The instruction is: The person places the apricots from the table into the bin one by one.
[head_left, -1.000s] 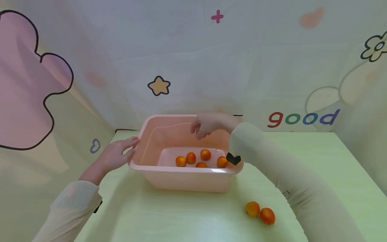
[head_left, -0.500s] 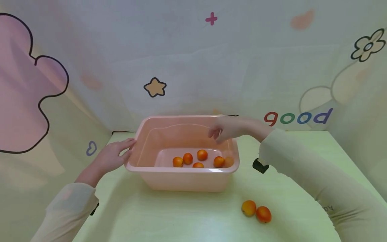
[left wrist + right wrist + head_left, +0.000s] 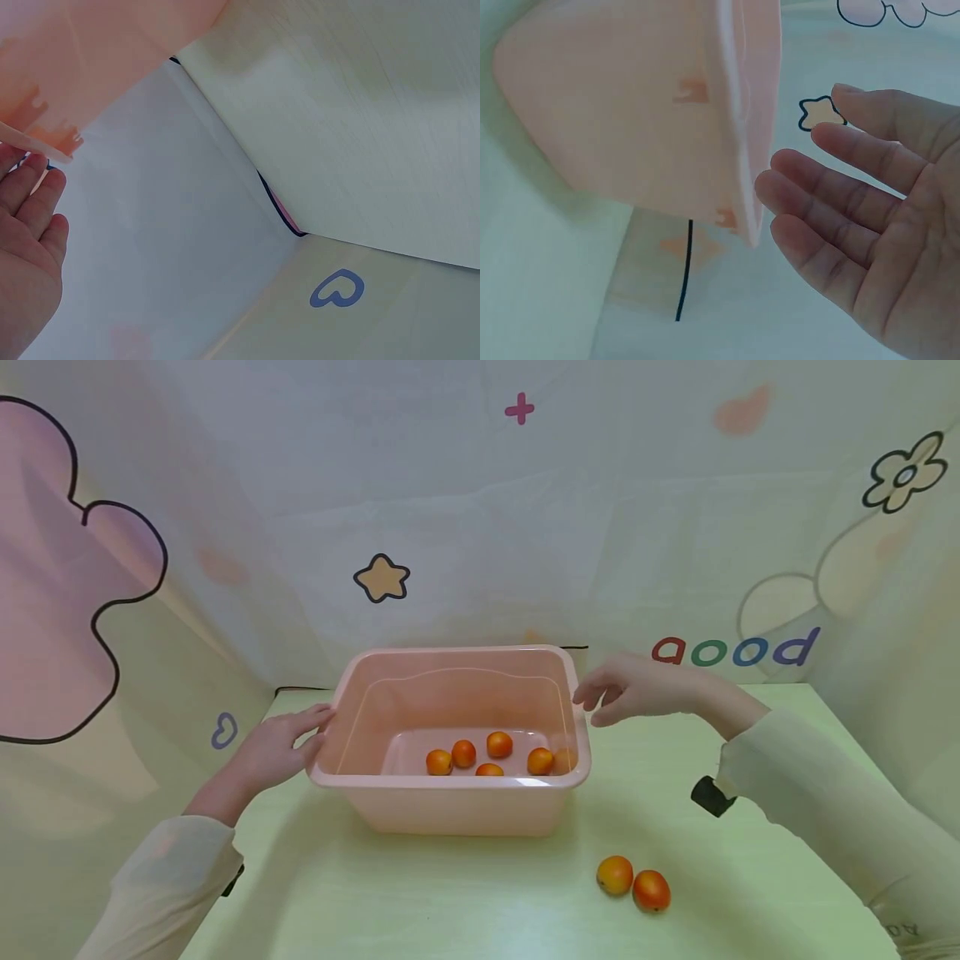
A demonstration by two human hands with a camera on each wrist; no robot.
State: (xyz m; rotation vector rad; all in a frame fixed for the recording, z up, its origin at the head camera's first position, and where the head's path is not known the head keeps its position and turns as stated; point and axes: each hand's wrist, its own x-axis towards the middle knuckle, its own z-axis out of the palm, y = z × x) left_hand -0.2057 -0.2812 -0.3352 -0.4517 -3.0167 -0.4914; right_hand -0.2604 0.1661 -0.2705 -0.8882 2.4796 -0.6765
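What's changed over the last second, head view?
Right hand moved rightward from over the pink basin to near its right edge. No visible grasp or release. Unchanged: left hand at the basin's left edge, five orange fruits inside, two orange fruits on the table.

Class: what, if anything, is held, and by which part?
Nothing is clearly gripped: the left hand touches the pink rectangular plastic basin at its left rim. The right hand is empty.

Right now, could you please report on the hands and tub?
Left hand at tub; right hand empty, by its right rim. Five orange fruits visible inside, two on table. Front rim partly hides one inside.
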